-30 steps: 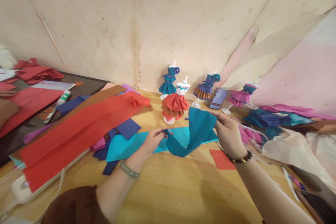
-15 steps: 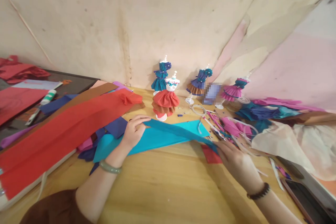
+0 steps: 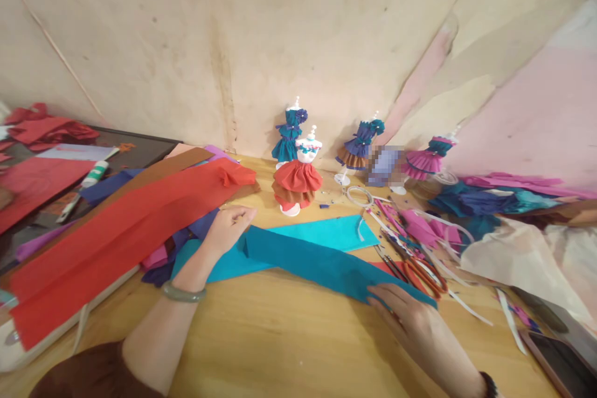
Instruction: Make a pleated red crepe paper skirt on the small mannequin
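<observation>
A long teal fabric strip (image 3: 308, 261) runs slantwise across the front of a brighter turquoise fabric piece (image 3: 321, 233). Its left end lifts in a fold beside the curled fingers of my left hand (image 3: 229, 228), which appears closed on that edge; the exact contact is partly hidden. My right hand (image 3: 413, 317) lies over the strip's right part, fingers stretched out on the cloth, with the strip's tip showing past the knuckles. Orange-handled scissors (image 3: 426, 277) lie just beyond the right hand, beside a red fabric piece (image 3: 380, 266).
Several small dress forms in ruffled dresses, including a red-skirted one (image 3: 297, 177), stand by the wall. Long red fabric (image 3: 125, 239) covers the left side. Right, there are pink scraps (image 3: 422, 227), white sheer cloth (image 3: 517, 255) and a phone (image 3: 559, 354). Bare wooden tabletop (image 3: 280, 342) shows in front.
The teal strip has gone from narrow and stretched to wider and spread flatter. My left hand shifted slightly left; my right hand came nearer and its fingers straightened over the cloth. The scissors became visible.
</observation>
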`<state>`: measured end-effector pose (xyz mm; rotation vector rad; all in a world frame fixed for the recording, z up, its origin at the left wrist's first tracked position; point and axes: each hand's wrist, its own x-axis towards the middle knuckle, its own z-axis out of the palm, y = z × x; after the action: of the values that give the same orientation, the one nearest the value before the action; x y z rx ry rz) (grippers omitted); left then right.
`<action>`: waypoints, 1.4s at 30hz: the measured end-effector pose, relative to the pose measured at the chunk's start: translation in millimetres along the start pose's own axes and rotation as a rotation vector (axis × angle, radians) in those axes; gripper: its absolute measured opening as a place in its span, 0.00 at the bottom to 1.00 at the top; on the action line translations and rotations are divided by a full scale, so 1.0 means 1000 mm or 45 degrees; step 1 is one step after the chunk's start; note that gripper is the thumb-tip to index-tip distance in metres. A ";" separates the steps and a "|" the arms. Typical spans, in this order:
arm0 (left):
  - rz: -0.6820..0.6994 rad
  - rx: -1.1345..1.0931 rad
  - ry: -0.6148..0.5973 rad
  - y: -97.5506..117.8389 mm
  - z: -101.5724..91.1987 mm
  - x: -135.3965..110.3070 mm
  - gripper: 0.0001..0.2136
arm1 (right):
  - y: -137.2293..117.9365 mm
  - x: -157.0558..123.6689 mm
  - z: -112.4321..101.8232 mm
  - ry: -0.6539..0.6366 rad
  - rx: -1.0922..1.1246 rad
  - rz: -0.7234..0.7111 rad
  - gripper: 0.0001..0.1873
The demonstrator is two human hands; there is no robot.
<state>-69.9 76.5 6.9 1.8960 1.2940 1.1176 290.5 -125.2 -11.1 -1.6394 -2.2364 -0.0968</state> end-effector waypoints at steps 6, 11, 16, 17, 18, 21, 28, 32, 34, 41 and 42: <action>0.184 0.429 -0.164 -0.001 0.018 -0.008 0.12 | -0.012 0.050 0.016 0.041 0.183 -0.041 0.14; 0.053 0.781 -0.105 -0.007 0.021 -0.010 0.17 | -0.014 0.099 0.042 0.028 0.174 -0.043 0.11; 0.023 0.810 -0.159 -0.007 0.019 -0.010 0.10 | -0.011 0.118 0.062 -0.071 0.122 0.042 0.12; 0.032 0.781 -0.174 -0.007 0.019 -0.010 0.08 | -0.011 0.118 0.064 -0.074 0.136 0.051 0.12; 0.040 0.750 -0.184 -0.008 0.019 -0.011 0.07 | -0.011 0.117 0.065 -0.076 0.154 0.055 0.12; 0.047 0.664 -0.179 -0.007 0.021 -0.011 0.06 | -0.012 0.113 0.064 -0.082 0.204 0.031 0.12; -0.073 0.106 -0.042 -0.005 0.026 -0.010 0.09 | -0.017 0.113 0.056 0.077 0.433 0.066 0.12; -0.238 -0.324 -0.062 -0.009 0.029 -0.010 0.25 | -0.011 0.112 0.059 0.119 0.577 0.241 0.13; -0.250 -0.352 -0.094 -0.012 0.030 -0.010 0.31 | -0.007 0.112 0.059 0.105 0.619 0.296 0.13; -0.279 -0.333 -0.012 -0.013 0.026 -0.005 0.30 | 0.000 0.114 0.053 -0.023 0.684 0.376 0.17; -0.292 -0.332 0.007 -0.012 0.024 -0.004 0.30 | 0.001 0.114 0.051 -0.043 0.707 0.385 0.18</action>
<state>-54.5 77.3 -15.8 1.5158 1.2644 1.1115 249.5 -7.2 -21.1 -1.6280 -1.7820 0.5788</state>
